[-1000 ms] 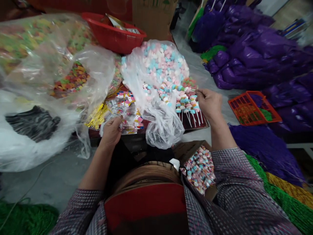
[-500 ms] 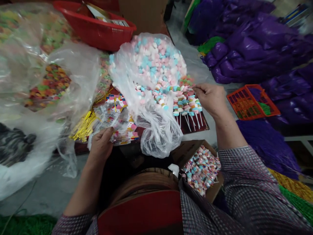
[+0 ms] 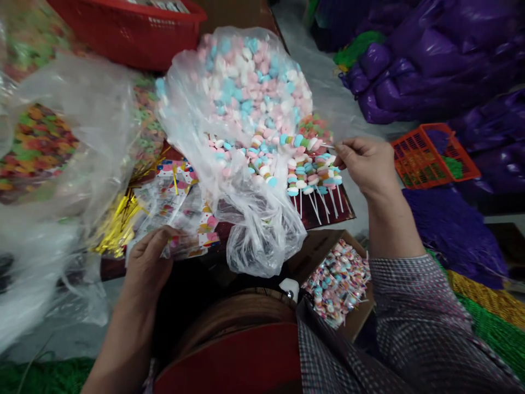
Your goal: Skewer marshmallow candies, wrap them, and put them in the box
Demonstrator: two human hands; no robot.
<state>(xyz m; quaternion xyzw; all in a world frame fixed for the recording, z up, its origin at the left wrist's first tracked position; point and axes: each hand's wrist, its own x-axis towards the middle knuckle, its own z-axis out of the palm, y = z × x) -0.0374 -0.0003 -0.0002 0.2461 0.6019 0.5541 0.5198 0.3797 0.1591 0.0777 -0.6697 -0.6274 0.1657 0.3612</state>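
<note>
My right hand (image 3: 363, 164) pinches the white stick of a candy skewer (image 3: 301, 142), which points left over a row of skewers (image 3: 314, 174) on the dark red table (image 3: 346, 205). Pink, white, blue and green pieces are threaded on it. My left hand (image 3: 150, 251) is closed on the edge of a clear printed bag (image 3: 176, 241), beside a pile of similar bags (image 3: 164, 197). Gold twist ties (image 3: 118, 221) lie left of the pile. Between my hands is a large clear bag of pastel candies (image 3: 254, 87), its crumpled mouth towards me.
Bags of gummy rings (image 3: 41, 145) cover the left side, with a red basin (image 3: 139, 35) behind. A carton of wrapped candy (image 3: 338, 282) stands below the table's right end. Further right are an orange basket (image 3: 435, 156) and purple bags (image 3: 443, 65).
The view has shifted, so the table's things appear lower or further left. Both hands keep their grips; the skewer still lies sideways above the row.
</note>
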